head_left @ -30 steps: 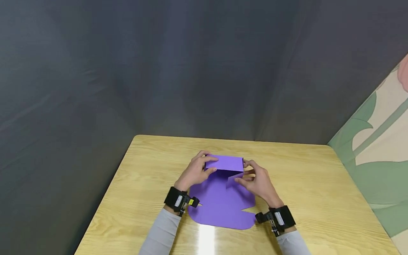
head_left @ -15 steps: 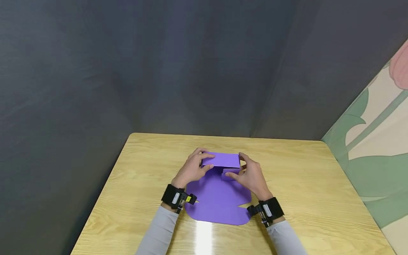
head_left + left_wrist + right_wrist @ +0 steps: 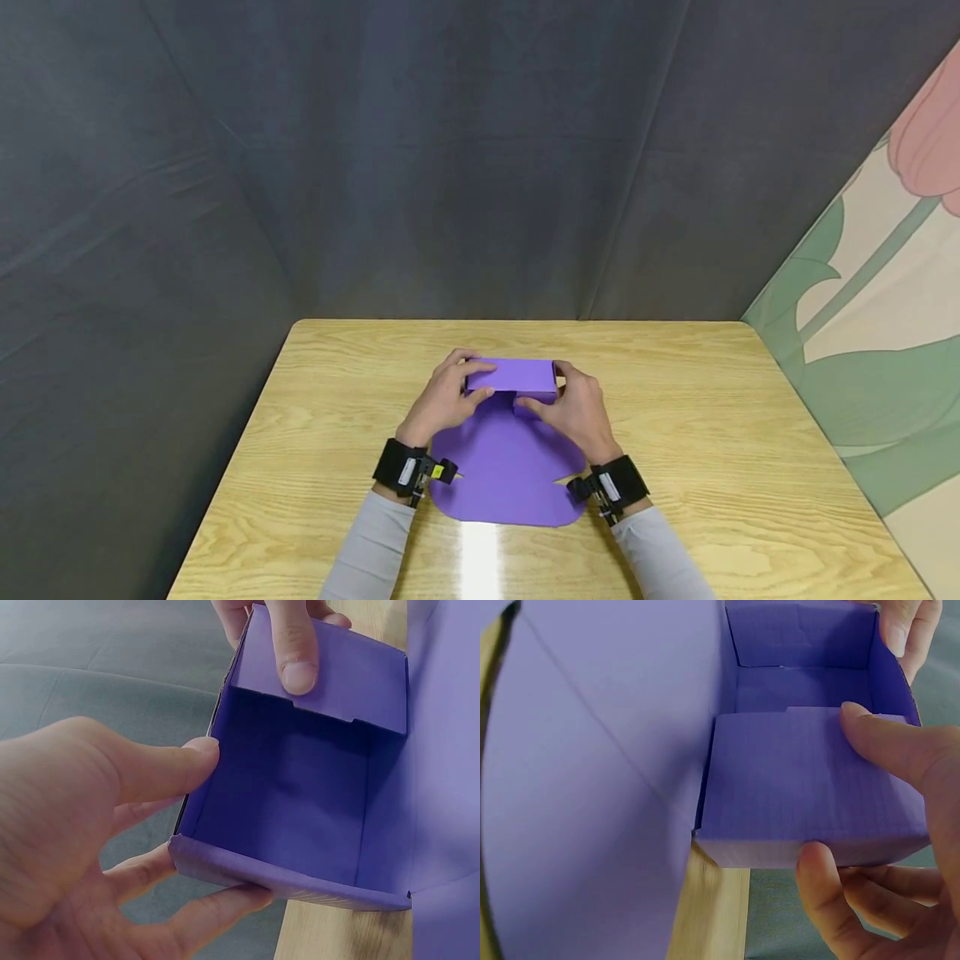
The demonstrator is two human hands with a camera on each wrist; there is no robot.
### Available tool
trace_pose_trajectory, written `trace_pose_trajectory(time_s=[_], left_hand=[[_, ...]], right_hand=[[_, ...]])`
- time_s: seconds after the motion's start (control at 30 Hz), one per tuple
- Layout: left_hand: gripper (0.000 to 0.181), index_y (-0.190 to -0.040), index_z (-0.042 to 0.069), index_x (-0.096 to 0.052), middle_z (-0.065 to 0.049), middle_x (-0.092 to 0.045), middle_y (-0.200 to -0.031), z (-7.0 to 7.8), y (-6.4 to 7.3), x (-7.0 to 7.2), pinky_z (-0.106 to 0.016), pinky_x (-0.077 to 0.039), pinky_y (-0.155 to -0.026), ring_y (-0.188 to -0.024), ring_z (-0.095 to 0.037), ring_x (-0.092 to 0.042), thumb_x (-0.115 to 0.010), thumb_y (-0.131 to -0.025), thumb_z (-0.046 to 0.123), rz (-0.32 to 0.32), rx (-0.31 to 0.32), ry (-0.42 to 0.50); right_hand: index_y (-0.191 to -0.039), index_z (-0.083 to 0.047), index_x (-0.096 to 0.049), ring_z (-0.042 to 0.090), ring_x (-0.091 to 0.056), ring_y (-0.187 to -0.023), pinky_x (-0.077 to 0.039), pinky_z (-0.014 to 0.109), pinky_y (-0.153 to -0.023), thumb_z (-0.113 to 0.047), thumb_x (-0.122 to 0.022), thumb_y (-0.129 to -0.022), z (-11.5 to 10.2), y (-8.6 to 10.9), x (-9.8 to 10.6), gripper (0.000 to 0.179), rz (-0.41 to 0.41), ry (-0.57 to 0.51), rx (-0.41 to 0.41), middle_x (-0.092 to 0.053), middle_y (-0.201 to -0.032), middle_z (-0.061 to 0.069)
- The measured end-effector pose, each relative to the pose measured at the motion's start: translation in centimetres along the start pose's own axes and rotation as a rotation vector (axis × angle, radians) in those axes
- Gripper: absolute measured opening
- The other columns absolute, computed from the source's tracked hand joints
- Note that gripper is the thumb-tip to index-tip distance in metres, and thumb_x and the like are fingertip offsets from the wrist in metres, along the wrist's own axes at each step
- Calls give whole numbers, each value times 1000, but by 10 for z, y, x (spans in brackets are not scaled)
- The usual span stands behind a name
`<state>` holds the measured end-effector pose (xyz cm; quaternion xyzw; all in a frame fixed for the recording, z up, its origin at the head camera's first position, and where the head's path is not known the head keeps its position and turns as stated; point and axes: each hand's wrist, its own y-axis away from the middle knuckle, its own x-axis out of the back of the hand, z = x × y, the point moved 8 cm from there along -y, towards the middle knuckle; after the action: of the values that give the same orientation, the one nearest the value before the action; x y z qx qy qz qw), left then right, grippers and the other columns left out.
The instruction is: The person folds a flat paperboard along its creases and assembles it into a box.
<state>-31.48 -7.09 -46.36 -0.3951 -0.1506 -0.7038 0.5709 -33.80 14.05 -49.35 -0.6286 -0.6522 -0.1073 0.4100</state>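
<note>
Box (image 3: 512, 374), purple, lower centre of the head frame. Left hand (image 3: 441, 402), fingers curled, grips 1 end; right hand (image 3: 581, 410) grips the other, thumb on the flap (image 3: 795, 776), partly hiding it. Lid (image 3: 506, 462) spreads below, its edges overlapped by 2 wrist cameras (image 3: 447, 471). Around: table (image 3: 720, 433); dark curtain (image 3: 450, 167) above; floral panel (image 3: 885, 392) at right.

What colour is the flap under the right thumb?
Purple; the flap shows best in the right wrist view.

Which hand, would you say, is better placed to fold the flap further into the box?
Probably the right hand: its thumb lies on the flap, its other fingers against that end's outside. The left hand holds the opposite end of the box, seemingly better for steadying.
</note>
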Motion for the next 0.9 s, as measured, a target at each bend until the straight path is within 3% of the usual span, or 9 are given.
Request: trace_pose_trajectory(time_s=[0.23, 0.43, 0.6, 0.9], left_hand=[[38, -138, 12, -72, -15, -55, -149, -3, 1, 2, -51, -49, -112, -135, -34, -56, -76, -101, 17, 11, 31, 10], [39, -138, 11, -72, -16, -57, -145, -1, 1, 1, -50, -49, -112, -131, -33, -58, -77, -100, 16, 17, 5, 2], [39, -138, 12, -72, -14, -57, -146, 0, 0, -3, -48, -50, -111, -130, -32, -58, -77, -100, 17, 5, 19, 7], [39, -139, 13, -72, -13, -56, -147, 1, 1, -2, -49, -50, -110, -132, -32, -57, -76, -101, 18, -2, 47, 22]], right_hand=[[-117, 3, -72, 13, -62, -59, -52, 30, -55, -37, -99, -73, -4, -5, -1, 66, 44, 76, 40, -78, -95, 17], [-116, 6, -73, 31, -75, -71, -62, 45, -62, -25, -98, -72, -2, -6, 0, 60, 80, 114, -4, -79, -98, 24], [-114, 5, -74, 43, -76, -76, -62, 55, -64, -19, -94, -71, 1, -6, 2, 53, 115, 166, -38, -78, -97, 27], [-107, 5, -74, 32, -63, -62, -58, 55, -58, -2, -77, -66, 0, -9, 1, 42, 136, 212, -53, -76, -85, 25]])
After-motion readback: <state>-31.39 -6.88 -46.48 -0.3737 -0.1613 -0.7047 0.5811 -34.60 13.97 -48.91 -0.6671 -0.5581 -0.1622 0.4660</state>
